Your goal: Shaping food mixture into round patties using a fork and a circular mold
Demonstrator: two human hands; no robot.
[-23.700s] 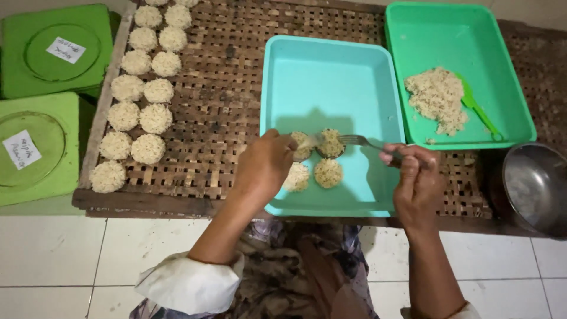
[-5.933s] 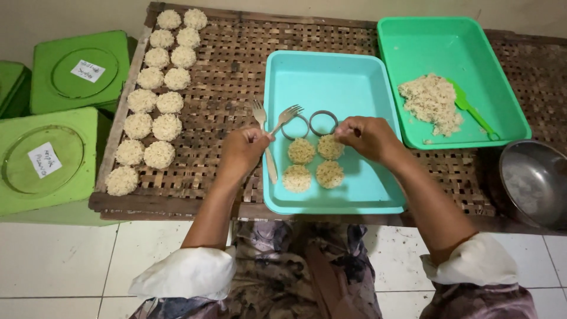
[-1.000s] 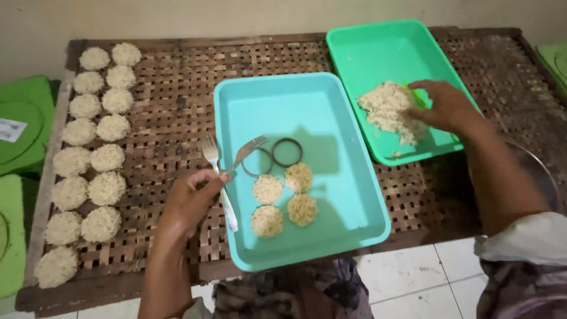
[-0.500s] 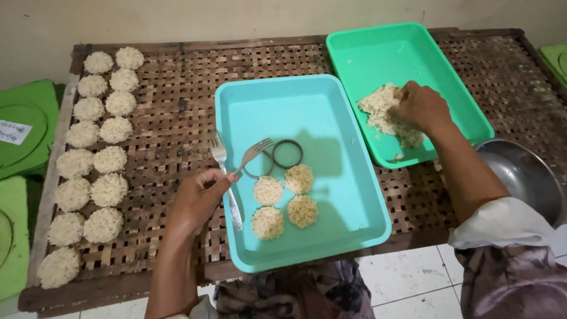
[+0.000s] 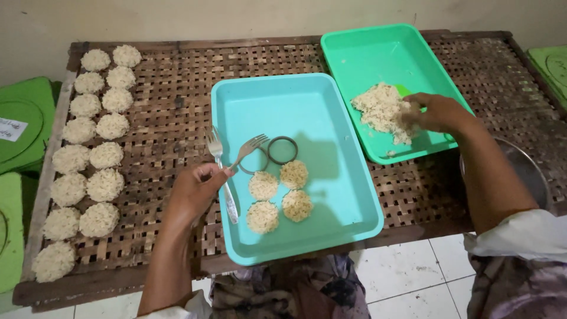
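The left hand [image 5: 198, 188] is curling into a loose fist, knuckles up, gripping two forks [image 5: 227, 168], its bare forearm running back toward the body. The right hand [image 5: 434, 112] is reaching far forward and across (arm nearly straight, white sleeve bunching at the elbow), fingers bending down, palm facing down.

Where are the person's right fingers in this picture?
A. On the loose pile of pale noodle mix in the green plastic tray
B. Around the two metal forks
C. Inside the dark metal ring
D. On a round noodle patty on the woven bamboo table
A: the right hand rests on the loose pile of pale noodle mix in the green plastic tray, while the left hand holds the two metal forks.
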